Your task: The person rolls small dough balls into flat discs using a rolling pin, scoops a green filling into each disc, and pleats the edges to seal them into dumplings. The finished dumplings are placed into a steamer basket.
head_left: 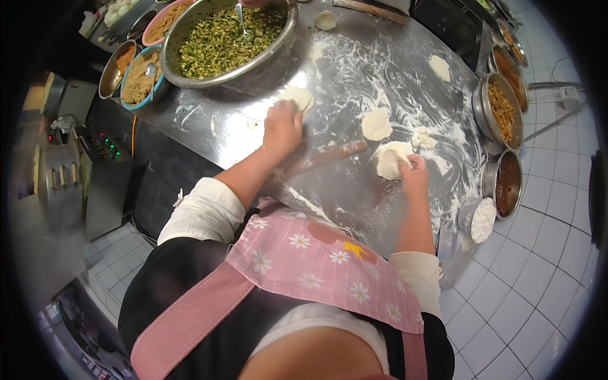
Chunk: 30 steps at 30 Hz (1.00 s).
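My left hand [283, 124] is at the near edge of a flat dough round [300, 98] on the floured steel table [332, 190]; its fingertips are hidden, so its grip cannot be told. My right hand [414, 170] pinches the right edge of another dough wrapper [392, 160], thumb and fingers closed on it. Between my forearms lies a wooden rolling pin [332, 156]. Just beyond the right-hand wrapper rests a dough round [376, 124], with a smaller dough piece [424, 138] beside it. Farther off are more dough rounds [440, 68], one of them [325, 20] near the far side.
A large steel bowl of chopped green filling [209, 83] stands at the far left, another person's hand [254, 3] at its rim. Beside it are a blue-rimmed bowl [127, 103] and other bowls. Filling bowls [482, 107] and a flour container [468, 216] line the right edge.
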Each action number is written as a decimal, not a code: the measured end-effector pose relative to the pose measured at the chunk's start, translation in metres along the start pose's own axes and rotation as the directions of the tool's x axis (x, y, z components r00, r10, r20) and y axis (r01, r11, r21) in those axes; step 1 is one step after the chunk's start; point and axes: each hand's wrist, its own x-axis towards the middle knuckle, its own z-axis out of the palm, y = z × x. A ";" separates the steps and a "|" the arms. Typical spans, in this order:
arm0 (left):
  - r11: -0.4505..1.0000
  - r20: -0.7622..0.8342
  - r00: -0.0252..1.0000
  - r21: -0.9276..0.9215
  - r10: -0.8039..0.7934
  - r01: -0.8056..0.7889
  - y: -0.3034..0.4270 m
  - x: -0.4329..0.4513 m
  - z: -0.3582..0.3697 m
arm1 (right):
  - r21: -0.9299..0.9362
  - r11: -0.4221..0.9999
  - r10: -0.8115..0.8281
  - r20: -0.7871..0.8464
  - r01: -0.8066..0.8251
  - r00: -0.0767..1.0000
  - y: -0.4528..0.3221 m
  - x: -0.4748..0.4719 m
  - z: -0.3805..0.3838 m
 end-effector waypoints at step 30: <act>-0.108 0.899 0.422 -0.411 0.121 0.905 0.031 0.063 0.005 | -0.566 0.824 -0.034 0.017 0.038 0.999 -0.123 0.061 0.056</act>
